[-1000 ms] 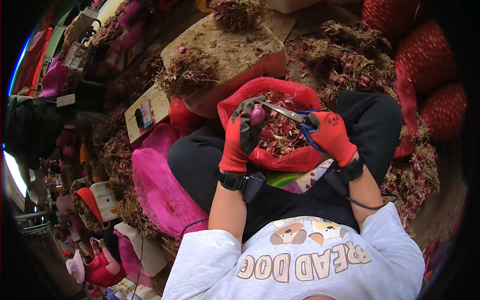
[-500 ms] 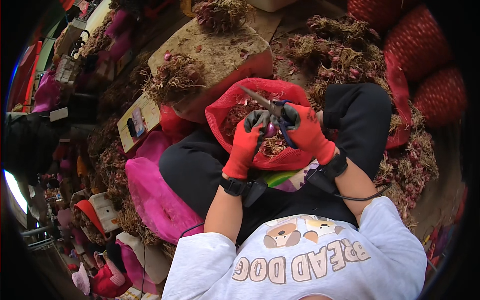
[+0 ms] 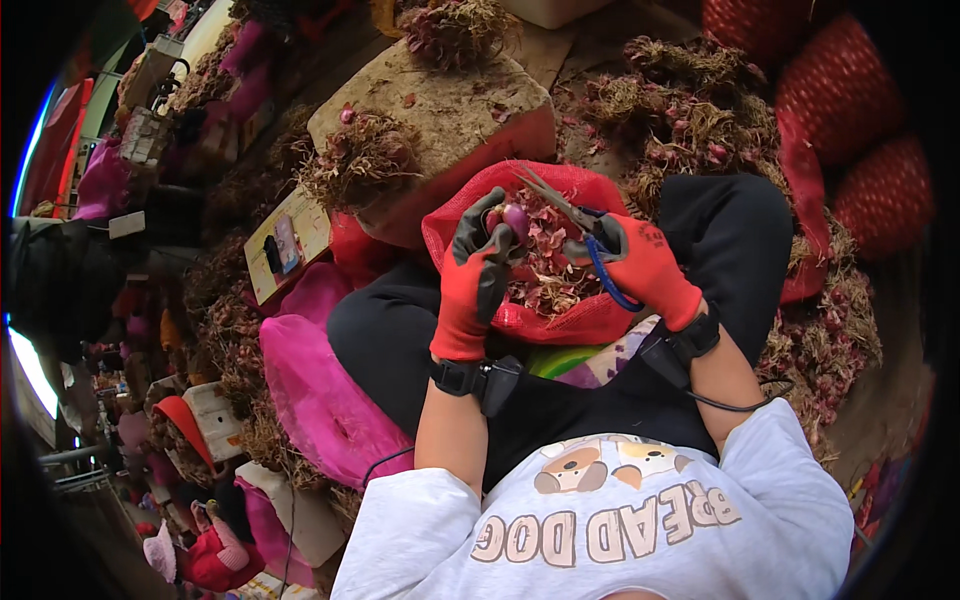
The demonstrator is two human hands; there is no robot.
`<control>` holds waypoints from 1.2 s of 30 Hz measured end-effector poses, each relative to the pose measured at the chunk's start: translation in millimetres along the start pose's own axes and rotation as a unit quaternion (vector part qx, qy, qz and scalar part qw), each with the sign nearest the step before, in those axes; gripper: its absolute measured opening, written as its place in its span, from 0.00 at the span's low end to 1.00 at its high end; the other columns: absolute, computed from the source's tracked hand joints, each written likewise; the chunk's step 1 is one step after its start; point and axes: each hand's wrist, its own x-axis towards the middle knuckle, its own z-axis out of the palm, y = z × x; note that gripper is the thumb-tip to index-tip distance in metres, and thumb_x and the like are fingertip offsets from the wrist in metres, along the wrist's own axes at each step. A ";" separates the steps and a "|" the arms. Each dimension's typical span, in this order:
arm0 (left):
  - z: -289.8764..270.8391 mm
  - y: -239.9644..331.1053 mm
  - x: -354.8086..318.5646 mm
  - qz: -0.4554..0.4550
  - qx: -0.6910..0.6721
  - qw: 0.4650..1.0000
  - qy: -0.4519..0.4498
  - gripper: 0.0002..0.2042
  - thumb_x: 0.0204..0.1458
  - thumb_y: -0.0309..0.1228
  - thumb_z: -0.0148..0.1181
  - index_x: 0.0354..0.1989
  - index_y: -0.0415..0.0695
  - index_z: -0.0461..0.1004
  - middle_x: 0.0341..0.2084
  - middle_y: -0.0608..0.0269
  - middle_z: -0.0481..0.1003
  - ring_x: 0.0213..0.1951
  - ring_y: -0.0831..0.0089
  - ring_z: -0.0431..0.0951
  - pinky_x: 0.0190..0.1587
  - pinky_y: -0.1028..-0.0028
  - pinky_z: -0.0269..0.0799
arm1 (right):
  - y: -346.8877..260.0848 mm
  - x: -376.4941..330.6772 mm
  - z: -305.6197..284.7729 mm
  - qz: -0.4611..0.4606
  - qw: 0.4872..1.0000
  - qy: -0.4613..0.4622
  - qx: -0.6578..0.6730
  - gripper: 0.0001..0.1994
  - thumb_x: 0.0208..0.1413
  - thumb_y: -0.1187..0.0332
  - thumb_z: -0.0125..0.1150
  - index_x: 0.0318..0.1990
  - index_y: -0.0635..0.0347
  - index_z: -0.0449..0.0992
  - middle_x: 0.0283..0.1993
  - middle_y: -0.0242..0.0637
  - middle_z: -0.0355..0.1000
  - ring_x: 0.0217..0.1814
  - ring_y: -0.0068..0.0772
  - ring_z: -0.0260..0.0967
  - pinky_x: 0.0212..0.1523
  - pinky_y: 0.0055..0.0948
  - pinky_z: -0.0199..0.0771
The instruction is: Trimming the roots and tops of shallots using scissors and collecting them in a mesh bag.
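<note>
My left hand point(image 3: 478, 262), in a red and grey glove, is closed round a purple shallot point(image 3: 515, 221) that shows between thumb and fingers. In my gloved right hand point(image 3: 640, 262) I grip scissors point(image 3: 603, 262) by their blue handles; the blades point up and left, a little apart, near the shallot but not touching it. Below both hands, a red mesh bag point(image 3: 462, 205) stands open between my legs. Dry shallot skins and trimmings point(image 3: 552, 285) lie inside it.
A dirt-covered block point(image 3: 450, 105) stands ahead, with a dried shallot bunch point(image 3: 365, 160) on it. More shallot bunches point(image 3: 700, 110) are heaped at the far right, beside full red mesh sacks point(image 3: 840, 90). Pink netting point(image 3: 325, 400) lies by my left leg. Left of the bag is a board point(image 3: 300, 250) with phone-like items.
My hands have drawn apart. The left one has moved left and up with the shallot, now more exposed; the scissors have shifted right. The trimmings in the bag show more.
</note>
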 end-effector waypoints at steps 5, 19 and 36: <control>-4.5 5.7 0.0 0.019 -0.033 0.998 0.046 0.19 0.55 0.19 0.50 0.56 0.36 0.64 0.35 0.71 0.69 0.29 0.90 0.66 0.31 0.90 0.61 | -1.3 -5.5 -9.9 -0.063 0.994 0.004 -0.086 0.14 0.44 0.58 0.65 0.33 0.58 0.73 0.32 0.42 0.72 0.32 0.46 0.71 0.32 0.35 0.69; -7.4 14.2 -2.7 -0.007 0.044 0.999 0.025 0.20 0.52 0.17 0.53 0.56 0.34 0.65 0.46 0.69 0.71 0.32 0.92 0.68 0.33 0.91 0.62 | 17.6 -5.5 -12.5 -0.097 0.968 0.034 -0.228 0.15 0.39 0.60 0.67 0.34 0.56 0.73 0.30 0.40 0.73 0.33 0.45 0.72 0.33 0.36 0.72; -5.6 15.3 -0.2 0.083 0.023 0.996 -0.016 0.30 0.45 0.11 0.49 0.62 0.34 0.57 0.57 0.56 0.64 0.57 0.72 0.65 0.58 0.74 0.62 | -3.0 -6.7 -11.4 -0.128 0.962 0.034 -0.240 0.18 0.39 0.57 0.67 0.36 0.56 0.72 0.33 0.39 0.69 0.33 0.45 0.69 0.33 0.37 0.68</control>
